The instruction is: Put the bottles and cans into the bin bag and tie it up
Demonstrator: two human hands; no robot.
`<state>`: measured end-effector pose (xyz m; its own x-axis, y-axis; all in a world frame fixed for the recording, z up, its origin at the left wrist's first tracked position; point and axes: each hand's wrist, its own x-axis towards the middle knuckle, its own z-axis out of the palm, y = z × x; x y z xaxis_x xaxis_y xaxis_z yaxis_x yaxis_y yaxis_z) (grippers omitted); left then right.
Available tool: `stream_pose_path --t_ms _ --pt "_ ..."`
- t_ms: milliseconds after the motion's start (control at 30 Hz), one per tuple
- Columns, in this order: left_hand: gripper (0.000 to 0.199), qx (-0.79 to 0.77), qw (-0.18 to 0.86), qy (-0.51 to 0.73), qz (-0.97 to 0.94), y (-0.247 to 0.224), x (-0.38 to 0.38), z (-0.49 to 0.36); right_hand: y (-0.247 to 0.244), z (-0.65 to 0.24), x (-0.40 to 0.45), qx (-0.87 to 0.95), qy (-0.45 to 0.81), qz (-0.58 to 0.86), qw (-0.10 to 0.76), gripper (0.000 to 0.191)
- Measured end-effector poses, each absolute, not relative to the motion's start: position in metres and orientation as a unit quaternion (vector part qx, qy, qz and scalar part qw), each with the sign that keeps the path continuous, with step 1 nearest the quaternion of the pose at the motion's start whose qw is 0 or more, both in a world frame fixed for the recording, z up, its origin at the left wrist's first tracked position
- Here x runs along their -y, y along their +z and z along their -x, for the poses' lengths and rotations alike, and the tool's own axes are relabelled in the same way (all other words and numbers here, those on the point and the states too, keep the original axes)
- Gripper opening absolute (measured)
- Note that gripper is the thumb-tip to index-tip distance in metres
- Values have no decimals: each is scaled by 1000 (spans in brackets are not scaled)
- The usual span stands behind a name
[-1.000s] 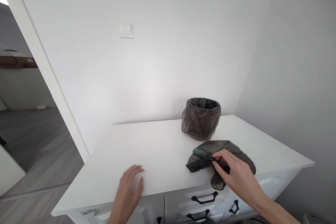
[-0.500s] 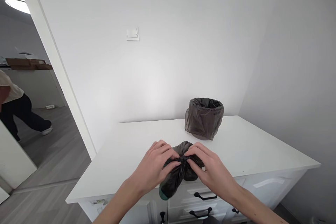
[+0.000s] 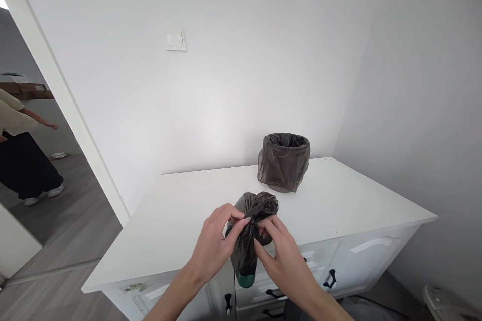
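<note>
Between my hands, at the front edge of the white countertop (image 3: 203, 185), is a thin black plastic bag (image 3: 246, 251), bunched and twisted at its neck. Something green shows through at its lower end; I cannot make out what it is. My left hand (image 3: 216, 235) pinches the gathered plastic from the left with thumb and forefinger. From the right, my right hand (image 3: 276, 246) grips the twisted part, its fingertips partly tucked into the folds. Behind them stands a small bin (image 3: 284, 163) lined with a dark plastic bag folded over its rim.
Under the countertop are white cabinet doors and drawers with black handles (image 3: 331, 279). A light switch (image 3: 175, 40) is on the wall behind. Through the doorway at left a person (image 3: 26, 155) stands in another room. A pale appliance (image 3: 448, 306) sits low at right.
My fingers have shifted on the bag's neck, and a bunched loop of plastic now stands up above them. The view has turned slightly right. The person in the doorway has changed stance.
</note>
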<state>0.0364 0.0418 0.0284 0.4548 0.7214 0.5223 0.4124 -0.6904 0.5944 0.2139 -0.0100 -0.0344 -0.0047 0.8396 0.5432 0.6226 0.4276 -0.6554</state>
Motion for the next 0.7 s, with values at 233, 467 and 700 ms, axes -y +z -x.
stream_pose_path --t_ms 233,467,700 --pt "12 -326 37 406 -853 11 -65 -20 -24 -228 16 659 107 528 525 18" --pt "32 -487 109 411 -763 15 -71 -17 -53 -256 35 623 136 537 552 25" --pt "50 -541 283 456 -648 4 -93 -25 -108 -253 23 438 353 528 636 37"
